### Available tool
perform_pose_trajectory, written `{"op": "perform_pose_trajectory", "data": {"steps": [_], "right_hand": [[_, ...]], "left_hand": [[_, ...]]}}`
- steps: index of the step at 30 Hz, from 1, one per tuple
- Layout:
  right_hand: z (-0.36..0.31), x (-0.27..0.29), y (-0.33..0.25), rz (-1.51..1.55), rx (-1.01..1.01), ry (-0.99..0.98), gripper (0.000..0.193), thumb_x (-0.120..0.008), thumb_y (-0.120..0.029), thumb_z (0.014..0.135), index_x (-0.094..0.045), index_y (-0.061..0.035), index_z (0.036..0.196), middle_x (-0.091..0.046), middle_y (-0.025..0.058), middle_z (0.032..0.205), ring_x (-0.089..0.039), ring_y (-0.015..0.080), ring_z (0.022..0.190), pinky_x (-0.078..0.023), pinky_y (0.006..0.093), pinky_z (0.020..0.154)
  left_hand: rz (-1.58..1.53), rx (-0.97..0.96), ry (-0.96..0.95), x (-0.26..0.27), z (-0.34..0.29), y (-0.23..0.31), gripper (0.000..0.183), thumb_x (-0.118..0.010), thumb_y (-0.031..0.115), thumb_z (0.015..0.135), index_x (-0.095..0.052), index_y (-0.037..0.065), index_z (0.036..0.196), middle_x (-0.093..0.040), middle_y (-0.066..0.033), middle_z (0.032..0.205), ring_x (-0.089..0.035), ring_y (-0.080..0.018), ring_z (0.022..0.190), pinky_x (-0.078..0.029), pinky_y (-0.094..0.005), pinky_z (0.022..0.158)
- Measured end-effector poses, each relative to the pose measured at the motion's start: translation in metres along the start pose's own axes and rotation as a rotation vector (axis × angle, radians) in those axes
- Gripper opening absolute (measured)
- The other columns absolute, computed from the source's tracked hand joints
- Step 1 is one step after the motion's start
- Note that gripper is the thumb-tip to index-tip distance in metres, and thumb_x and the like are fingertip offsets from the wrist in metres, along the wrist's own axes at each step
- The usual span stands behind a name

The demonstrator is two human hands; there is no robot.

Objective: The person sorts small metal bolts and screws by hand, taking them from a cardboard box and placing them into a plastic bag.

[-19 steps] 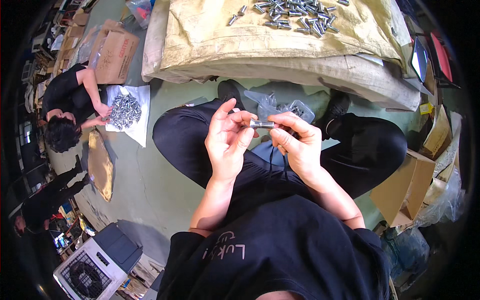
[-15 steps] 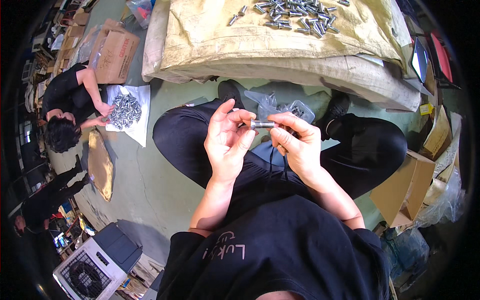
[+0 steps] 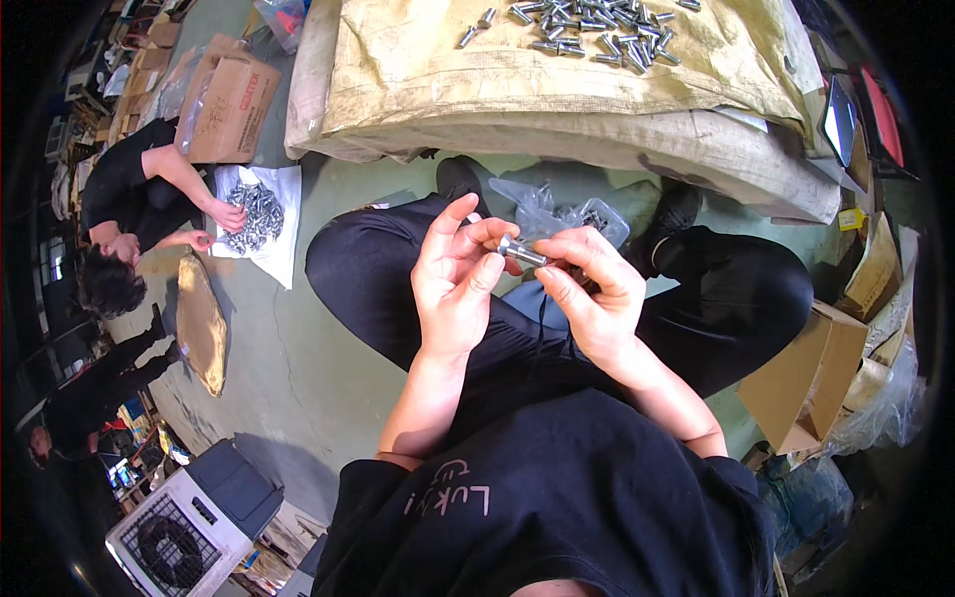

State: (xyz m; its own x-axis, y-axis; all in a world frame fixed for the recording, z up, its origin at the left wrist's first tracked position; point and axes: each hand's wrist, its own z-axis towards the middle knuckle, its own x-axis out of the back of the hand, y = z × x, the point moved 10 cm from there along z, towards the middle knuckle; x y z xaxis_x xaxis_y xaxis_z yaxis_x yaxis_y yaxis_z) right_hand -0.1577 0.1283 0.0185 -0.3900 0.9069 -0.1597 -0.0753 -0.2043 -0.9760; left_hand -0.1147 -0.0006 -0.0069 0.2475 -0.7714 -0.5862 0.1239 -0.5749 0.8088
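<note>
A shiny metal bolt [image 3: 523, 252] is held between my two hands above my lap, tilted with its wider head up and to the left. My left hand [image 3: 450, 294] has thumb and fingertips closed on the head end. At the lower, right-hand end, my right hand [image 3: 603, 303] pinches the shank with thumb and forefinger, its other fingers curled underneath. Beyond my hands, a clear plastic bag [image 3: 527, 202] with more metal pieces lies on the floor between my feet. Many similar bolts [image 3: 597, 25] are heaped on the cloth-covered surface [image 3: 418, 85] ahead.
At the left a co-worker [image 3: 134, 189] reaches into metal pieces [image 3: 254, 219] on a white sheet [image 3: 284, 259], beside a cardboard box [image 3: 234, 104]. A fan unit [image 3: 169, 542] stands lower left. An open cardboard box [image 3: 801, 383] and plastic wrap [image 3: 875, 418] lie to my right.
The bolt has turned from nearly level to tilted, its right-hand end now lower. Both hands keep their hold with small finger shifts. The co-worker's hands have moved slightly over the metal pieces.
</note>
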Motion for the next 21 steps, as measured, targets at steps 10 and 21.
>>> {"op": "perform_pose_trajectory", "data": {"steps": [10, 21], "right_hand": [[-0.018, -0.015, 0.057, 0.652, -0.555, 0.015, 0.018, -0.057, -0.006, 0.08, -0.059, 0.0013, 0.096, -0.057, 0.0052, 0.075, -0.05, 0.0086, 0.056, -0.035, 0.0184, 0.043], [-0.052, -0.052, 0.091, 1.237, -1.043, 0.022, 0.02, -0.053, -0.012, 0.083, -0.056, 0.0028, 0.097, -0.053, 0.0047, 0.068, -0.045, 0.0086, 0.049, -0.03, 0.0179, 0.036]], "left_hand": [[0.171, -0.163, -0.035, -0.013, -0.004, 0.019, 0.056, -0.059, -0.007, 0.074, -0.035, 0.001, 0.124, -0.055, -0.0128, 0.1, -0.053, -0.014, 0.088, -0.046, -0.0273, 0.077], [0.603, -0.291, 0.001, -0.019, -0.012, 0.016, 0.057, -0.068, -0.003, 0.068, -0.043, -0.001, 0.119, -0.059, -0.0079, 0.092, -0.05, -0.0086, 0.072, -0.041, -0.0211, 0.064]]}}
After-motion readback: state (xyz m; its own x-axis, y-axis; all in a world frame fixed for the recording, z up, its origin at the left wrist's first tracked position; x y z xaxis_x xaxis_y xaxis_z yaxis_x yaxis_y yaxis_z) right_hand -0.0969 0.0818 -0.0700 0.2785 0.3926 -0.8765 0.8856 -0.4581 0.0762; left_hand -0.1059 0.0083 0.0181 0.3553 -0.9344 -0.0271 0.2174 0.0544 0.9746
